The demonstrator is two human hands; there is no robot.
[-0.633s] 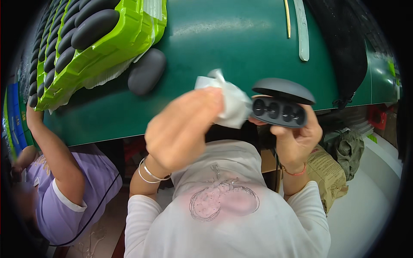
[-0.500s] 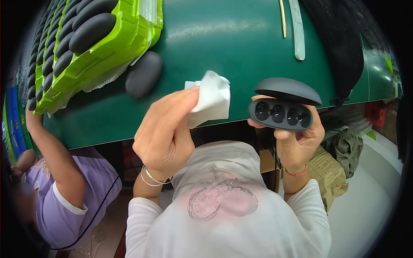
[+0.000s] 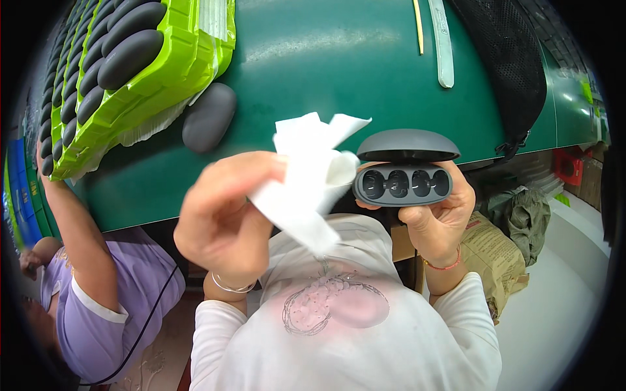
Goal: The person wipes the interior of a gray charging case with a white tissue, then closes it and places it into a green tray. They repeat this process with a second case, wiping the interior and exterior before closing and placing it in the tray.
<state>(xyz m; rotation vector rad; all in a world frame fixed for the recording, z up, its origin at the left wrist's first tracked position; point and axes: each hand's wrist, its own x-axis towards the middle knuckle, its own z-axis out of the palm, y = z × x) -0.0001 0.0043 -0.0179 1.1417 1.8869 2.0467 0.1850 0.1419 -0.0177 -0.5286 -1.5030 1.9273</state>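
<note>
Pinched in my left hand [image 3: 225,215] is a white wiping cloth [image 3: 306,169], partly unfolded, with loose ends sticking up and hanging down. My right hand [image 3: 440,225] grips a dark grey earbud charging case [image 3: 404,186] from below and behind, thumb on its front. The case's rounded lid [image 3: 409,144] is raised, and several glossy black hollows show inside. Cloth and case are very close together; I cannot tell whether they touch. A closed dark grey case [image 3: 209,117] lies on the green table beside the tray.
A bright green tray [image 3: 189,65] filled with several dark cases stands at the far left. A pale flat strip [image 3: 442,49], a thin yellow stick [image 3: 418,26] and a black mesh bag [image 3: 505,65] lie on the table [image 3: 313,78]. Another person [image 3: 111,293] sits at left, an arm by the tray.
The cloth has spread out and turned in my left hand, which moved slightly left and nearer me. My right hand brought the open case leftward, closer to the cloth.
</note>
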